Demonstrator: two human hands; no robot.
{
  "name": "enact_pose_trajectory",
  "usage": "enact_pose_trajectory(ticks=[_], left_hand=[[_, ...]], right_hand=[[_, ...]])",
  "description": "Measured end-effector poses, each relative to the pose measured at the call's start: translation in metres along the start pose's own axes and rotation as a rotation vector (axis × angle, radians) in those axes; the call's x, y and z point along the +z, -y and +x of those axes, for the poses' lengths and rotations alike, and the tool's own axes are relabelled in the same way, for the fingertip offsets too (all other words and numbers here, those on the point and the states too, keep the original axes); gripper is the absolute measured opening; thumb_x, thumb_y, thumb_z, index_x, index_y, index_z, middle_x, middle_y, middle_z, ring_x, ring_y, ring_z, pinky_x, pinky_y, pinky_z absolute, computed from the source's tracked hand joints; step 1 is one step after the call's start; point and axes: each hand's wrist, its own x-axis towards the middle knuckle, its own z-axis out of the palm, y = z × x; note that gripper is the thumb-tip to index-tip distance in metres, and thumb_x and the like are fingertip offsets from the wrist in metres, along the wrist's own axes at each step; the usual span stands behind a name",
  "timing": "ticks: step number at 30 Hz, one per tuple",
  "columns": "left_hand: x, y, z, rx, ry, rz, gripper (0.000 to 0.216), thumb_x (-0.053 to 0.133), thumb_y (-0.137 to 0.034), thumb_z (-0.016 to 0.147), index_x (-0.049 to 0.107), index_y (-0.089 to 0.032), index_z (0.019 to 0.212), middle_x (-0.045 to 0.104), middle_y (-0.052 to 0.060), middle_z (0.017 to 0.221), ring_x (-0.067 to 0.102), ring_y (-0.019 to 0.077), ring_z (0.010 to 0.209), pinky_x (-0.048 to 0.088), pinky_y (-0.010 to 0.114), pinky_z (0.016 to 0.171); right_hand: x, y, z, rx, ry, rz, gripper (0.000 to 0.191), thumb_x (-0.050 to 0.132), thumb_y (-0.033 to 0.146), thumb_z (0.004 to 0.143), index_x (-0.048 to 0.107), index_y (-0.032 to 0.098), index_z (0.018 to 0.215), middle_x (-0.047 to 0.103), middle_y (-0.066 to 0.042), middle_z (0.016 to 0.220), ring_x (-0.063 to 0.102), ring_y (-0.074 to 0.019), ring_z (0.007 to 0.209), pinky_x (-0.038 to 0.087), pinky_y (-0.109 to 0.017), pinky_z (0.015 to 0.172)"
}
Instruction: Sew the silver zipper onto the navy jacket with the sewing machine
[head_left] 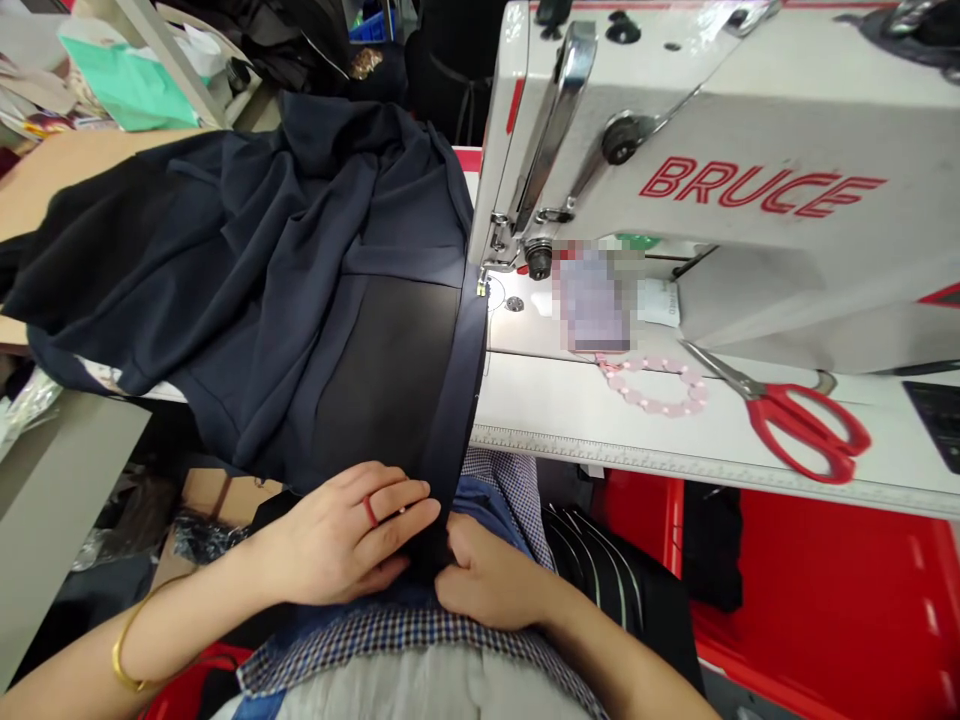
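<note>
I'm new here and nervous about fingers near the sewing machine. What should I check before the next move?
1. Left hand resting on the navy fabric: ok, fingers laid across it.
2. Right hand gripping the fabric's near end: cannot tell, its fingers are curled partly out of sight.
3. Both hands apart from the presser foot: ok.
4. Presser foot lowered: cannot tell, too small.
5. Red-handled scissors off the fabric: ok, on the sewing table.

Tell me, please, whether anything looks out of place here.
Nothing looks spilled or damaged. Slightly odd are the red-handled scissors, lying near the front edge of the sewing table, where they might be knocked off.
</note>
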Motion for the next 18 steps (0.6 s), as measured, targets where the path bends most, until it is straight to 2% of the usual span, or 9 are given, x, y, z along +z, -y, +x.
enact_pose_trajectory(ticks=[2, 4, 6, 9, 11, 13, 14, 16, 18], left_hand=[[0.002, 0.002, 0.000, 0.006, 0.011, 0.028, 0.032, 0.048, -0.017, 0.084, 0.053, -0.015, 0.115, 0.063, 0.008, 0.104, 0.056, 0.0198, 0.097, 0.052, 0.035, 0.084], [0.005, 0.003, 0.000, 0.016, -0.036, 0.045, 0.029, 0.040, -0.012, 0.086, 0.054, -0.015, 0.112, 0.064, 0.007, 0.100, 0.058, 0.0183, 0.094, 0.052, 0.032, 0.082], [0.007, 0.004, 0.001, 0.029, -0.095, 0.035, 0.031, 0.036, -0.010, 0.087, 0.055, -0.013, 0.112, 0.065, 0.008, 0.096, 0.059, 0.0175, 0.092, 0.053, 0.030, 0.081], [0.008, 0.004, 0.002, 0.034, -0.141, 0.024, 0.031, 0.037, -0.011, 0.087, 0.053, -0.013, 0.114, 0.065, 0.009, 0.096, 0.059, 0.0166, 0.092, 0.052, 0.028, 0.082], [0.008, 0.003, 0.004, 0.022, -0.144, 0.026, 0.029, 0.038, -0.012, 0.088, 0.054, -0.013, 0.112, 0.065, 0.008, 0.097, 0.059, 0.0156, 0.091, 0.052, 0.026, 0.082], [0.008, 0.002, 0.006, 0.009, -0.134, 0.028, 0.026, 0.038, -0.013, 0.089, 0.055, -0.014, 0.109, 0.065, 0.006, 0.097, 0.060, 0.0145, 0.089, 0.051, 0.024, 0.081], [0.008, 0.000, 0.008, 0.004, -0.126, 0.026, 0.026, 0.037, -0.013, 0.089, 0.056, -0.015, 0.107, 0.066, 0.005, 0.096, 0.060, 0.0139, 0.088, 0.051, 0.023, 0.081], [0.009, -0.002, 0.012, 0.011, -0.109, 0.013, 0.026, 0.035, -0.014, 0.090, 0.056, -0.016, 0.106, 0.066, 0.005, 0.094, 0.060, 0.0135, 0.086, 0.050, 0.023, 0.079], [0.012, -0.003, 0.017, 0.033, -0.088, -0.019, 0.025, 0.035, -0.015, 0.090, 0.057, -0.015, 0.103, 0.066, 0.005, 0.092, 0.060, 0.0140, 0.083, 0.050, 0.023, 0.076]], right_hand=[[0.001, 0.001, 0.000, -0.033, -0.072, -0.097, 0.028, 0.036, 0.003, 0.065, 0.053, 0.017, 0.082, 0.060, 0.000, 0.081, 0.056, -0.0124, 0.076, 0.048, -0.022, 0.073], [0.005, 0.002, 0.001, -0.065, -0.134, -0.262, 0.034, 0.034, 0.002, 0.066, 0.054, 0.015, 0.090, 0.060, -0.005, 0.091, 0.056, -0.0150, 0.086, 0.047, -0.027, 0.084], [0.008, 0.003, -0.001, -0.109, -0.142, -0.467, 0.035, 0.032, 0.002, 0.069, 0.054, 0.012, 0.095, 0.059, -0.010, 0.096, 0.055, -0.0181, 0.092, 0.046, -0.031, 0.087], [0.004, 0.004, -0.008, -0.160, -0.211, -0.762, 0.032, 0.032, 0.003, 0.074, 0.056, 0.012, 0.093, 0.059, -0.012, 0.090, 0.055, -0.0218, 0.091, 0.049, -0.034, 0.081], [-0.005, 0.004, -0.013, -0.186, -0.391, -0.883, 0.031, 0.032, 0.003, 0.077, 0.057, 0.013, 0.092, 0.060, -0.011, 0.088, 0.056, -0.0216, 0.089, 0.049, -0.035, 0.077], [-0.016, 0.003, -0.018, -0.211, -0.596, -0.953, 0.031, 0.034, 0.004, 0.080, 0.057, 0.013, 0.099, 0.060, -0.011, 0.097, 0.055, -0.0215, 0.094, 0.048, -0.036, 0.081], [-0.021, 0.001, -0.019, -0.230, -0.650, -0.988, 0.032, 0.036, 0.005, 0.082, 0.056, 0.014, 0.104, 0.059, -0.012, 0.105, 0.052, -0.0223, 0.101, 0.045, -0.038, 0.085], [-0.026, -0.006, -0.020, -0.285, -0.635, -1.051, 0.030, 0.040, 0.009, 0.085, 0.055, 0.017, 0.109, 0.057, -0.009, 0.114, 0.047, -0.0233, 0.110, 0.039, -0.042, 0.092], [-0.025, -0.017, -0.020, -0.372, -0.581, -1.061, 0.026, 0.041, 0.012, 0.087, 0.058, 0.019, 0.105, 0.062, -0.005, 0.108, 0.049, -0.0205, 0.108, 0.036, -0.041, 0.095]])
